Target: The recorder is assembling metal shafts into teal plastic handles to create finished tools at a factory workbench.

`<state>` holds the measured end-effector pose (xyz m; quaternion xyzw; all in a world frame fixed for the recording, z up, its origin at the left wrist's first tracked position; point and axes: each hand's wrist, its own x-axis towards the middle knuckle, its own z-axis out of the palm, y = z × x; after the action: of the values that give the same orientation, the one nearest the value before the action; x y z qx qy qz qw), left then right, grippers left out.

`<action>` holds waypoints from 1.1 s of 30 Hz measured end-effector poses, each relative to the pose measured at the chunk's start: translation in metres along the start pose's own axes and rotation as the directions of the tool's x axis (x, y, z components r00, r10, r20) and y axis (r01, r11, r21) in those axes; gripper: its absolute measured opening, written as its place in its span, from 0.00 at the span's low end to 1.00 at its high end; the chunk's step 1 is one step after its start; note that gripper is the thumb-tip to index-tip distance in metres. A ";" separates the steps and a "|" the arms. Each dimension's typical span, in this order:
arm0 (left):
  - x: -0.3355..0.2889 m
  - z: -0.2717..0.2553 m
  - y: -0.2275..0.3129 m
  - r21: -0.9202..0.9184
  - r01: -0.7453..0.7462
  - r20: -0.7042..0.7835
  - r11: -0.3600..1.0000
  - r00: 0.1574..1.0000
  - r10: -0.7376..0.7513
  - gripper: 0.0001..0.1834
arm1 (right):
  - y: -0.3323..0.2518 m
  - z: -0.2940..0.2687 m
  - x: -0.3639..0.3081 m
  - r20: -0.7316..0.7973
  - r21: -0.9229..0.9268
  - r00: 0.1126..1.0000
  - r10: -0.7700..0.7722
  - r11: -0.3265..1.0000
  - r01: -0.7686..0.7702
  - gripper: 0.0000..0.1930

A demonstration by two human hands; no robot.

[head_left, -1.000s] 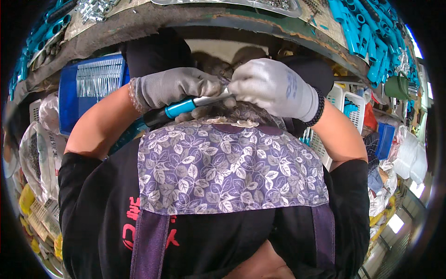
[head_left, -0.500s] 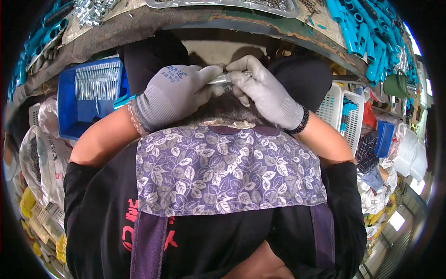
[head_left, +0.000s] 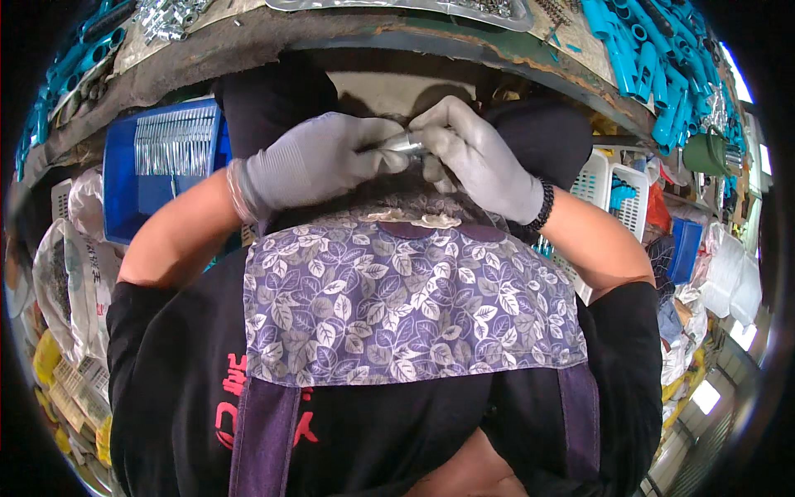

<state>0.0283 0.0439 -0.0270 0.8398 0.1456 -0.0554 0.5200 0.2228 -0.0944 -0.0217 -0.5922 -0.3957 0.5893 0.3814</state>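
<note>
Silver metal part (head_left: 404, 144) — likely stiff, light, slick through gloves | best held round its sides | left hand (head_left: 319, 159) + right hand (head_left: 479, 159): both pinching it — ends hidden

The small part (head_left: 404, 145) is shiny metal, the apron (head_left: 414, 311) matt cloth.

A short, shiny silver metal pc (head_left: 403, 145), prob. cylindrical, was held btwn the gloved L hand (head_left: 327, 159) and the gloved R hand (head_left: 480, 159). It was pinched from both sides and set roughly crosswise, w/ its R end a bit higher in view. Only the bright mid section was exposed; both ends were covered by the grips.
</note>
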 end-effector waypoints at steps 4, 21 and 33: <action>0.000 0.001 0.004 0.505 0.082 -0.174 0.859 0.985 0.008 0.22 | 0.005 -0.001 0.013 0.038 0.128 0.995 0.089 0.987 -0.093 0.15; -0.006 -0.010 -0.003 -0.048 0.065 0.061 0.997 0.996 -0.062 0.16 | -0.011 -0.009 0.019 0.367 -0.882 0.747 -0.555 0.048 0.469 0.23; -0.003 0.009 0.005 0.721 -0.089 -0.085 0.687 0.973 0.215 0.20 | 0.015 -0.022 0.024 0.333 -0.382 0.937 -0.102 0.894 0.233 0.20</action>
<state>0.0272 0.0327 -0.0261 0.9860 0.0846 0.0046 0.1439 0.2444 -0.0778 -0.0446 -0.5249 -0.6161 0.5401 0.2308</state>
